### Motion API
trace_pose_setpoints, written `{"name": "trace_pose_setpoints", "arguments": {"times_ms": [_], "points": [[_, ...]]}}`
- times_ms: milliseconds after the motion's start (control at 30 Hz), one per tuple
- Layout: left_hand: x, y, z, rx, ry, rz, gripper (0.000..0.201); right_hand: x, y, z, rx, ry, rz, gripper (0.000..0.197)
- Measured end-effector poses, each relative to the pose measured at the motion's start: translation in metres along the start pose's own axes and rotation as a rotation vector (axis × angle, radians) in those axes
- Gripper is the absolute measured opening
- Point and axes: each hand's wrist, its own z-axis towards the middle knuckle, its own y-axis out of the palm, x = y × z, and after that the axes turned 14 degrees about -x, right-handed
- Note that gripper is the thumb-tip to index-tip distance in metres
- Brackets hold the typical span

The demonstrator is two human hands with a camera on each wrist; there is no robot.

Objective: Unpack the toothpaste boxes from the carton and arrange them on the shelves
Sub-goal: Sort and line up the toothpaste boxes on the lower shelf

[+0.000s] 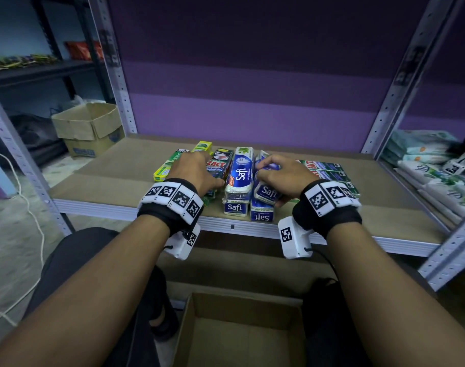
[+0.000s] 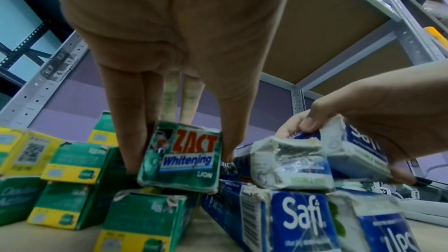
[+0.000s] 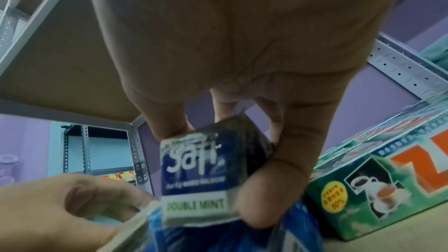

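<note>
- Carton (image 1: 242,337): on the floor below the shelf, between the person's knees; the visible part of its inside shows bare cardboard, no boxes. Judged: unpacking is done or nearly so.
- Toothpaste boxes: grouped at the front middle of the shelf (image 1: 99,178); yellow-green boxes (image 1: 168,165) to the left, blue Safi boxes (image 1: 239,178) stacked two high in the centre, more green Zact boxes (image 1: 329,170) to the right.
- Remaining, judged: straightening the stacks; rows lie uneven, some boxes askew.
- Left hand (image 1: 197,170): grip closed on a green Zact Whitening box (image 2: 180,157), fingers down one side, thumb down the other; box sits atop a yellow-green one.
- Right hand (image 1: 281,176): grip closed on a tilted Safi Double Mint box (image 3: 198,179), thumb and fingers pinching its sides, above the lower Safi layer.
</note>
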Motion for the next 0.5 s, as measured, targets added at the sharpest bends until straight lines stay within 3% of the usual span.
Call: {"name": "trace_pose_setpoints", "arguments": {"times_ms": [100,233,367,500], "points": [[-0.001,0.000,0.001,-0.005,-0.031,-0.010,0.065,0.000,0.004,0.004,-0.013,-0.001,-0.123,0.020],[-0.002,-0.002,0.002,-0.013,-0.063,-0.056,0.064,0.002,0.002,0.007,-0.022,-0.002,-0.166,0.047],[-0.007,-0.005,0.004,-0.013,-0.104,-0.275,0.065,0.007,-0.001,0.010,0.009,0.048,-0.122,0.070],[-0.010,-0.012,0.003,-0.006,-0.112,-0.484,0.064,0.008,-0.008,0.012,0.062,0.108,-0.135,0.072]]}}
